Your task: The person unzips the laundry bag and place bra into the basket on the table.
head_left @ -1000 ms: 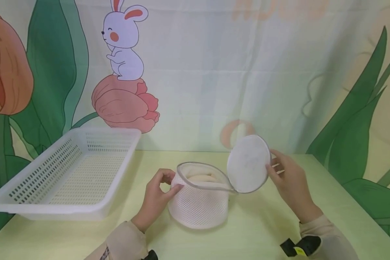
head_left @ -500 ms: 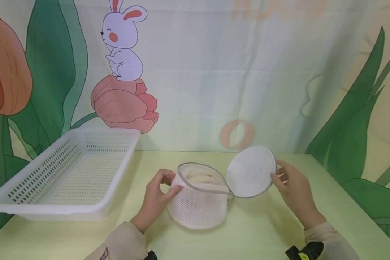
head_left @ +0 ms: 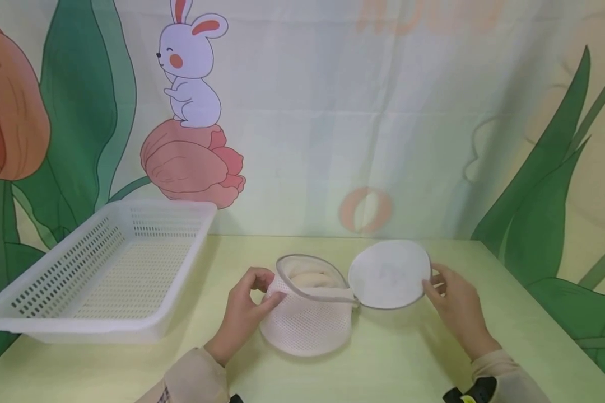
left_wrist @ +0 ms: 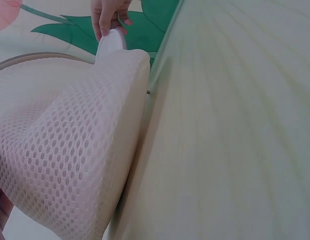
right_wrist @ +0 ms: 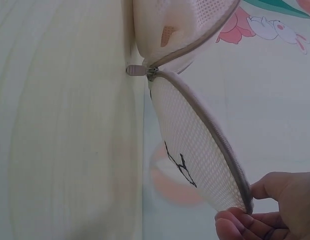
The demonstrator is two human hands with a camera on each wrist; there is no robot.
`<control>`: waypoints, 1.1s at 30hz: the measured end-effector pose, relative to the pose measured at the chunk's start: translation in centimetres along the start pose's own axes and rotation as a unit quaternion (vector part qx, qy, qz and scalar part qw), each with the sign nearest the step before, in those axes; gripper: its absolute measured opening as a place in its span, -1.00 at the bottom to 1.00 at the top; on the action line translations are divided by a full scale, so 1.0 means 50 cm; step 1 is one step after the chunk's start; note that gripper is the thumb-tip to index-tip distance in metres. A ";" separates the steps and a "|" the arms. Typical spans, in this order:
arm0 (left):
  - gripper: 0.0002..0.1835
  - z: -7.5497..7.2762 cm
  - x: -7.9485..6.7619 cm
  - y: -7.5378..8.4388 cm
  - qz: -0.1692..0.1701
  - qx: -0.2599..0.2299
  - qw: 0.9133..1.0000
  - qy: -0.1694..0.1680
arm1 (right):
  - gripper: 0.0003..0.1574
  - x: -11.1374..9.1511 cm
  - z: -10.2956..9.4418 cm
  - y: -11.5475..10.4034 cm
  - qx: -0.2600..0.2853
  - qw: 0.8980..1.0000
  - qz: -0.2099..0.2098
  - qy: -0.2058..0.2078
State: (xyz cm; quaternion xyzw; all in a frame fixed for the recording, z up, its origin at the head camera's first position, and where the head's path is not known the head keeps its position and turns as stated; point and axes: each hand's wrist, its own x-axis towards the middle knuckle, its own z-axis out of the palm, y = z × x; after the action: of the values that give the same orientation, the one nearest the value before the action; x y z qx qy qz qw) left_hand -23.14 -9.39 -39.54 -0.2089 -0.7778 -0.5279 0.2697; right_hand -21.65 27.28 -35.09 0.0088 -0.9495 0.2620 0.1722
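A white mesh laundry bag (head_left: 307, 330), round and upright, stands on the table with its zipped top undone. Inside its mouth a cream padded lining or content (head_left: 310, 279) shows; which of these, I cannot tell. My left hand (head_left: 244, 313) pinches the bag's left rim between thumb and fingers. To the right, the bag's round lid (head_left: 389, 274) is folded out, joined at the zipper end. My right hand (head_left: 456, 308) pinches the lid's outer edge. In the right wrist view the zipper pull (right_wrist: 136, 70) hangs at the joint, and dark lines mark the lid's mesh.
A white slotted plastic basket (head_left: 156, 324) stands at the left of the pale yellow-green table (head_left: 383, 364). Behind the table hangs a printed cloth backdrop (head_left: 292, 123) with a rabbit and tulips.
My right hand has lowered the lid outward to the right, from nearly upright to a flatter tilt. My left hand keeps its hold on the bag's rim.
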 end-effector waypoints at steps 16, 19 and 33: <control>-0.65 0.006 -0.006 0.005 0.004 0.006 1.000 0.004 | -0.39 -0.001 0.028 0.049 0.007 0.997 0.061 -0.057; -0.65 0.005 -0.005 0.005 0.005 0.009 1.000 0.005 | -0.38 0.001 0.032 0.054 0.009 0.995 0.070 -0.063; -0.64 0.003 -0.004 0.000 0.010 0.016 1.000 0.003 | -0.41 0.005 0.041 0.067 0.037 0.991 0.084 -0.093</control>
State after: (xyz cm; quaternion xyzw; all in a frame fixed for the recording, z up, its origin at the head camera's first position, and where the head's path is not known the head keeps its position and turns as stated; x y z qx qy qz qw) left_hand -23.02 -9.24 -39.73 -0.2107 -0.7833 -0.5132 0.2803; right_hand -22.90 29.13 -38.31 -0.0399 -0.9483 0.3088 0.0605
